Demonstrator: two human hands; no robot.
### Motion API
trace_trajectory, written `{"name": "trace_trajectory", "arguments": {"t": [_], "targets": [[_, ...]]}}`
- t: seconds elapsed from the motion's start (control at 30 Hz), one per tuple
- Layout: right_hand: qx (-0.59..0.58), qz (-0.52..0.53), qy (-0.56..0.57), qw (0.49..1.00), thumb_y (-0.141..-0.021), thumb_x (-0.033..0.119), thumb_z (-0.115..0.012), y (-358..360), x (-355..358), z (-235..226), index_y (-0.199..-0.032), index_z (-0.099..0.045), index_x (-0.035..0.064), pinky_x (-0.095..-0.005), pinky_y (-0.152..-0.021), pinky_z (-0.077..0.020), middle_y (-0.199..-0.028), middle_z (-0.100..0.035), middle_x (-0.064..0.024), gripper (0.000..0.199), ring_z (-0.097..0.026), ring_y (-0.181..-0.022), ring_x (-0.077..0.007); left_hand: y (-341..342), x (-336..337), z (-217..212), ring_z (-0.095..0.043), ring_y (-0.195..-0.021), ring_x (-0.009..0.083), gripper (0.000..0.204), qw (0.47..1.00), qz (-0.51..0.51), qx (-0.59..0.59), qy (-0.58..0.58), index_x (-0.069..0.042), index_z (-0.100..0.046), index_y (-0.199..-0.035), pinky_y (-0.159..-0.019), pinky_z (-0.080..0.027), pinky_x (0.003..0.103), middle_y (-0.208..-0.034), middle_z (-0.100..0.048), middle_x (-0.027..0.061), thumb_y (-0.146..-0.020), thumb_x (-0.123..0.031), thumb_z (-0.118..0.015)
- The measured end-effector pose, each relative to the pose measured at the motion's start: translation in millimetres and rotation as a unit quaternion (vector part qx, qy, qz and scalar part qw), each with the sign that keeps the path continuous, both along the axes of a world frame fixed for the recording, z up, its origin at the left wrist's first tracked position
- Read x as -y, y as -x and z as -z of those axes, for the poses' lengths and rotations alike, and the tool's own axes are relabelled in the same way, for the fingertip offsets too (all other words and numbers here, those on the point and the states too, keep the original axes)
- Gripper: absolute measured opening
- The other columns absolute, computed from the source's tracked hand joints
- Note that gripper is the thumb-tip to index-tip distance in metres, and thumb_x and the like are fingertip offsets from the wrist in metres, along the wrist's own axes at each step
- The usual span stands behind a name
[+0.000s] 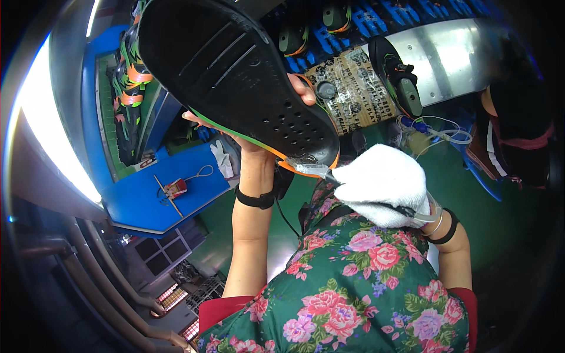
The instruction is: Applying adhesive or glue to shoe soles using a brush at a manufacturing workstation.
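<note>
My left hand (pixel 250 144) is closed around a black shoe sole (pixel 235 70) with a green and orange rim. Its broad face, with slots at the toe and small holes toward the heel, is turned to me, and fingertips show at both edges. At the heel end, my right hand (pixel 382 185) is covered by a white cloth or glove. It grips the dark handle of a thin tool (pixel 312 169) whose end is wrapped in clear plastic. That end lies against the orange heel rim; its exact kind is not clear.
Left is a blue table (pixel 147 200) with a small red object (pixel 176 188) and a white glove (pixel 222 159). Behind it, a green-lined tray (pixel 112 141) holds colourful shoe parts. A black shoe (pixel 395 76) rests on a taped cardboard pad (pixel 356 88) beside blue racks. Another person (pixel 512 129) is at right.
</note>
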State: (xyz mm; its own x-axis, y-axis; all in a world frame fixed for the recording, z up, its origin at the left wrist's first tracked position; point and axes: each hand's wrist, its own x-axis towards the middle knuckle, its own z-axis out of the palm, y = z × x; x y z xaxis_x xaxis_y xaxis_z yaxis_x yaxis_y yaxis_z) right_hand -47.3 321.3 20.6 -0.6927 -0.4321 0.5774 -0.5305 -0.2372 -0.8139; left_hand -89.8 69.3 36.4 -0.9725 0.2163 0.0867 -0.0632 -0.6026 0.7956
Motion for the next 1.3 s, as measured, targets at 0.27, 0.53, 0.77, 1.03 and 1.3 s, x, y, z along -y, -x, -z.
{"name": "trace_trajectory", "arguments": {"t": [0.27, 0.53, 0.77, 1.03, 1.3], "targets": [[-0.03, 0.011, 0.0, 0.999, -0.072, 0.003, -0.084, -3.4, 3.1, 2.4, -0.106, -0.08, 0.0145, -0.0361, -0.071, -0.0584, -0.104, -0.077, -0.0096, 0.036, -0.072, -0.082, -0.0262, 4.9, 5.2, 2.5, -0.068, -0.09, 0.0399, 0.155, 0.999, 0.0, 0.025, -0.047, 0.011, -0.055, -0.125, -0.079, -0.059, 0.047, -0.102, -0.066, 0.0303, -0.043, -0.116, -0.024], [-0.009, 0.003, 0.019, 1.0, -0.073, 0.002, -0.084, -0.6, -0.4, -1.3, -0.104, -0.081, 0.0145, -0.0365, -0.073, -0.0586, -0.103, -0.078, -0.0102, 0.034, -0.073, -0.084, -0.0265, 9.3, -0.4, -5.6, -0.068, -0.089, 0.0383, 0.156, 0.998, -0.001, 0.055, -0.026, 0.011, -0.053, -0.128, -0.078, -0.058, 0.047, -0.102, -0.066, 0.0304, -0.042, -0.116, -0.024], [-0.003, 0.042, 0.021, 0.999, -0.071, 0.001, -0.086, 2.3, -1.9, 6.4, -0.104, -0.081, 0.0141, -0.0355, -0.074, -0.0583, -0.103, -0.078, -0.0086, 0.035, -0.073, -0.085, -0.0258, 14.0, 0.3, -2.8, -0.066, -0.099, 0.0339, 0.134, 0.999, 0.04, 0.004, -0.012, 0.01, -0.058, -0.117, -0.088, -0.057, 0.046, -0.106, -0.063, 0.0231, -0.059, -0.11, -0.035], [0.015, 0.021, 0.037, 0.999, -0.071, 0.002, -0.084, 6.0, -8.2, 3.5, -0.106, -0.081, 0.0144, -0.036, -0.075, -0.0583, -0.105, -0.078, -0.0093, 0.037, -0.073, -0.086, -0.0268, 16.2, -5.9, -2.3, -0.065, -0.098, 0.0354, 0.136, 0.999, 0.027, 0.027, -0.02, 0.008, -0.057, -0.122, -0.087, -0.056, 0.048, -0.108, -0.063, 0.0252, -0.059, -0.11, -0.034], [0.003, 0.014, 0.028, 1.0, -0.074, 0.003, -0.085, 7.7, -4.9, 5.0, -0.106, -0.081, 0.0132, -0.0355, -0.077, -0.0582, -0.105, -0.078, -0.0096, 0.034, -0.074, -0.088, -0.0259, 17.6, -6.8, -2.5, -0.066, -0.098, 0.0367, 0.139, 0.999, 0.025, 0.029, -0.018, 0.007, -0.056, -0.128, -0.088, -0.057, 0.049, -0.108, -0.062, 0.0254, -0.057, -0.11, -0.033]]}}
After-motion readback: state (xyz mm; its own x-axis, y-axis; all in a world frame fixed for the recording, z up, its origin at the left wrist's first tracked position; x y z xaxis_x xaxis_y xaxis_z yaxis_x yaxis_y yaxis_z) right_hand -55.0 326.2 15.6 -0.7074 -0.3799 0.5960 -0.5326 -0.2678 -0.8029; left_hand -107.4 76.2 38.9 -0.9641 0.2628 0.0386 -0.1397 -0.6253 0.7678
